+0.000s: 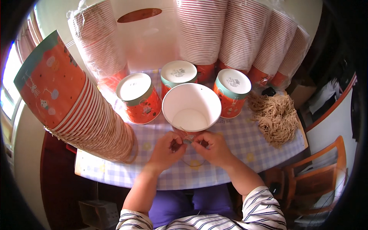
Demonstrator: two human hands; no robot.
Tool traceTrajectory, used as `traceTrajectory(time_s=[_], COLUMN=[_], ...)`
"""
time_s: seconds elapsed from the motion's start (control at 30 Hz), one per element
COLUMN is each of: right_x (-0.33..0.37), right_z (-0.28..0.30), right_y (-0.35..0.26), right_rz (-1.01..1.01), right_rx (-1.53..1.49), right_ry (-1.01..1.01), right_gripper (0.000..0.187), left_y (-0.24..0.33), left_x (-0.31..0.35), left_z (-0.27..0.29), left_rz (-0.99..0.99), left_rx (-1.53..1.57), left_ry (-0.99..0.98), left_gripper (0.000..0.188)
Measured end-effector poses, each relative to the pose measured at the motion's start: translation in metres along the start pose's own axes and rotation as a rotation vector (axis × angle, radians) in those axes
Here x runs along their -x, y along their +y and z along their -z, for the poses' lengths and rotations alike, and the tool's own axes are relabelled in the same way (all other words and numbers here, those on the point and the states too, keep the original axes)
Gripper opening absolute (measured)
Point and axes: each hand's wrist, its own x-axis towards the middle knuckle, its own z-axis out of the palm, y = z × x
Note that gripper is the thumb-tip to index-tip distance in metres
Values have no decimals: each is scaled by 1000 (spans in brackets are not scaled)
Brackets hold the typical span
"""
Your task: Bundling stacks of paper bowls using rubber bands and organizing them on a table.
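The left hand [166,150] is pinching with thumb and fingertips, its other fingers curling inward, and the right hand [214,149] is mirroring it, the 2 sets of fingertips nearly meeting; both seem to be gripping a thin strand [188,164], which is looping below them over the cloth, though its exact path between the fingers is too small to tell. Just beyond the fingertips, 1 white-lined paper tub [203,96] is standing mouth up at the middle of the table, the hands working at the near side of its wall, below the rim. Around its far side, 3 orange-and-teal tubs are resting upside down: the left tub [143,109], the middle tub [179,73] and the right tub [232,96]. Farther right, a tangled tan string bundle [278,120] is lying near the table edge. To the left, a tall nested stack [88,111] is leaning outward, with tan strands showing among its lower rims. At the back, 1 plastic-wrapped column [97,42] is standing on the left and 4 columns [239,34] on the right. A blue-and-white checked tablecloth [168,174] is covering the table, and a wooden chair [340,153] is standing beyond its right side.
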Motion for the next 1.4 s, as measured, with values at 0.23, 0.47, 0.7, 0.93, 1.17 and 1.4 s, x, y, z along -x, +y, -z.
traceTrajectory(time_s=[0.23, 0.47, 0.7, 0.93, 1.17, 1.4], right_x=[4, -2, -2, -1, -1, -1], right_z=[-2, -9, -5, -12, -13, -16], right_y=[3, 10, 4, 17, 16, 17], right_rz=[94, 221, 200, 178, 169, 214], right_rx=[-86, 47, -2, -64, -37, -33], right_ry=[-113, -116, -146, -143, -96, -56], right_gripper=[14, 11, 12, 12, 12, 12], left_y=[-1, -6, -10, -16, -12, -17], left_x=[6, 4, 2, -1, 0, 1], left_z=[-21, -10, -14, -18, -16, -13], left_rz=[-348, -455, -377, -391, -380, -314], left_rx=[-325, -596, -503, -468, -423, -335], left_ry=[394, 339, 442, 427, 453, 426], left_gripper=[31, 31, 22, 21, 18, 11])
